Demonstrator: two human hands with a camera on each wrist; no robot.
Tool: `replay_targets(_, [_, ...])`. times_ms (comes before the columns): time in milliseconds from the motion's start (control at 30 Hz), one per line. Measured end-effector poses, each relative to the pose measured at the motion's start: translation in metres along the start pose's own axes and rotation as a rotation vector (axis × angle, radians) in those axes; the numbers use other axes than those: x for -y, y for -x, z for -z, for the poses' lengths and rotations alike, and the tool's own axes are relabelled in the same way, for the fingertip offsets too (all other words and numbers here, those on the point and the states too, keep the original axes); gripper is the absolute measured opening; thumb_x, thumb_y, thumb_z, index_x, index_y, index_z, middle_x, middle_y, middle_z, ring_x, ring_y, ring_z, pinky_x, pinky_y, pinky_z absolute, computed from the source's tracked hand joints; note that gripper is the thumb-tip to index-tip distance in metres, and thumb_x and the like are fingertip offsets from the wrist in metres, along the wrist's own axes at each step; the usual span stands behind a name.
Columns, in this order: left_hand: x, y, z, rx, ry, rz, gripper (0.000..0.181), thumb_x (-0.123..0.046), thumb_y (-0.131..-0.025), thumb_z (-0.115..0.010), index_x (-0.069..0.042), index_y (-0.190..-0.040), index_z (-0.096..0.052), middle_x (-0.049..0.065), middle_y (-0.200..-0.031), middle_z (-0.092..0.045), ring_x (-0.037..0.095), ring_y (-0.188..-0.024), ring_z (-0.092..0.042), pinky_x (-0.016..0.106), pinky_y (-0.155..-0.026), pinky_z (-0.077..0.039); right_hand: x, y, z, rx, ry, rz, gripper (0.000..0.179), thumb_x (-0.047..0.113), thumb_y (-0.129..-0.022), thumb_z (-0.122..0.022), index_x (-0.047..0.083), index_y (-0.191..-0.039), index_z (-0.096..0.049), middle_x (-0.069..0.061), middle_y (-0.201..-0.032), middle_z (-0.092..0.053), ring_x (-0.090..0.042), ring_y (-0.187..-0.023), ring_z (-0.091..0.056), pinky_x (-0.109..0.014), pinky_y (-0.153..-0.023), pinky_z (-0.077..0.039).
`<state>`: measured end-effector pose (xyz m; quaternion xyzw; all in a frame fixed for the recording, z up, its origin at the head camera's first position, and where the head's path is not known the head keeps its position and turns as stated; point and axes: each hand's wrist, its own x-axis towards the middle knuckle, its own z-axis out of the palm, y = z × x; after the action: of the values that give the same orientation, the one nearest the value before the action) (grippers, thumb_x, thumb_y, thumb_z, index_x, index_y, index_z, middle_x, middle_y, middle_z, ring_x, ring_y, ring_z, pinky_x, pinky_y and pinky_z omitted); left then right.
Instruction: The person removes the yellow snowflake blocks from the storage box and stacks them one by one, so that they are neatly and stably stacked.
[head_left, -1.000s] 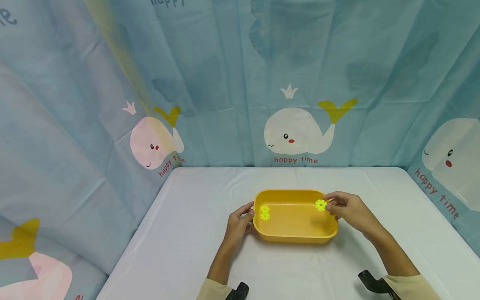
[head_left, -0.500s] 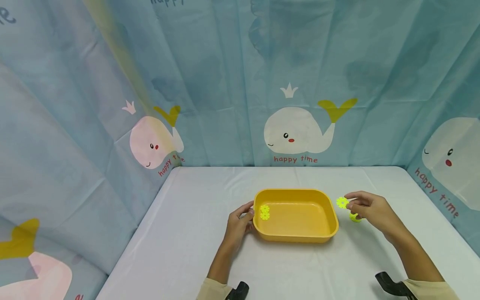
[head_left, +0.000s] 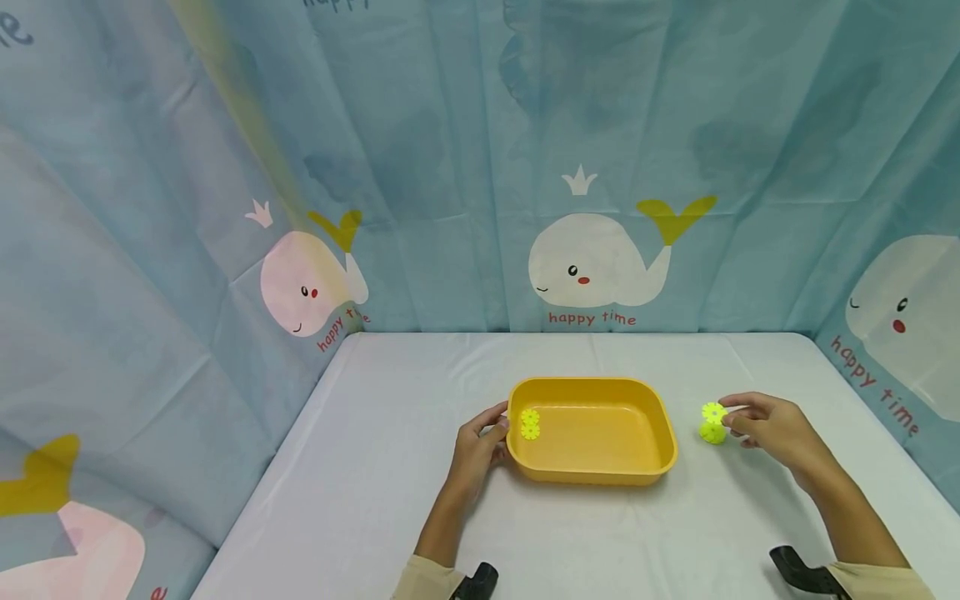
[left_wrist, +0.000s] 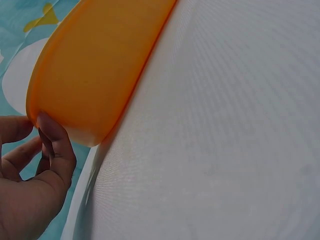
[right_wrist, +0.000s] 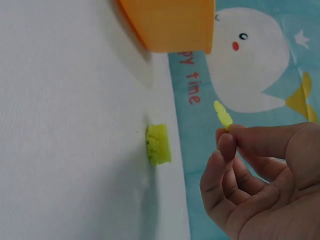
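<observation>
My left hand (head_left: 472, 454) pinches the left end of a yellow plastic tray (head_left: 600, 433) between thumb and fingers, as the left wrist view also shows. Two yellow-green flower-shaped discs (head_left: 530, 424) lie at the tray's left end, one in front of the other. Right of the tray, my right hand (head_left: 780, 429) holds another such notched disc (right_wrist: 223, 115) by its edge between thumb and index finger. A short stack of the same discs (right_wrist: 159, 145) stands on the table; in the head view, the held disc overlaps it from above.
A white cloth covers the table (head_left: 420, 375). Behind and beside it hangs a blue curtain (head_left: 450, 167) printed with whales. A black wrist mount (head_left: 806, 571) sticks out at the right sleeve, and another (head_left: 478, 582) at the left.
My right hand has moved right from over the tray's right end, carrying the disc to the stack on the table. The left hand and the tray have stayed in place.
</observation>
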<state>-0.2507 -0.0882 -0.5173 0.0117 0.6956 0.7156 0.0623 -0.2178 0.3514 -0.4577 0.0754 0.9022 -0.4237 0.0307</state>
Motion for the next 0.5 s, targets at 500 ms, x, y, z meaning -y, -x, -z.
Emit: replay_targets(500, [0.000, 0.000, 0.001, 0.007, 0.012, -0.006, 0.043, -0.020, -0.106, -0.060, -0.011, -0.149, -0.062, 0.014, -0.128, -0.057, 0.023, -0.098, -0.066, 0.023, -0.074, -0.057, -0.021, -0.009, 0.004, 0.029, -0.015, -0.074, 0.046, 0.019, -0.106, -0.055, -0.011, -0.141, -0.057, -0.021, -0.116, -0.071, -0.025, -0.091, -0.066, -0.029, -0.070, -0.059])
